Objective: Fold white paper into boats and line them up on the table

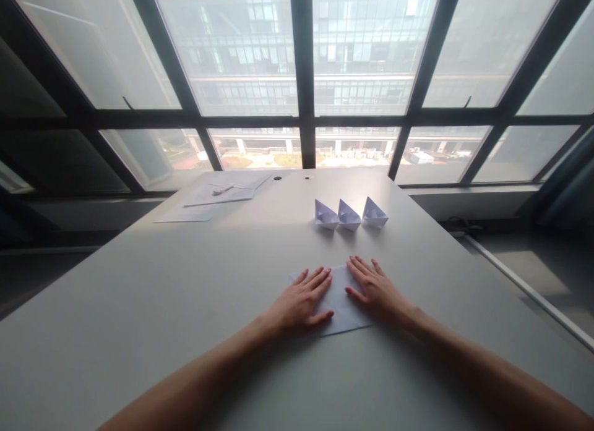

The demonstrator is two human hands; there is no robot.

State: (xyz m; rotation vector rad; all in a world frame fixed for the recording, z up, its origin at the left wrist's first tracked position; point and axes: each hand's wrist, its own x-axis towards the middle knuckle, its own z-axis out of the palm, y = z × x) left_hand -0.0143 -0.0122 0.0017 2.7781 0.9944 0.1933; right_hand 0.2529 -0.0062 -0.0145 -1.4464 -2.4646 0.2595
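A white sheet of paper lies flat on the grey table in front of me. My left hand rests palm down on the sheet's left part, fingers stretched out. My right hand lies flat on the sheet's right part, fingers also spread. Both hands press the paper and hold nothing. Beyond the sheet, three folded white paper boats stand in a row.
At the far left of the table lie loose paper sheets with a white pen on top. Two small round holes sit near the far edge. Large windows rise behind the table.
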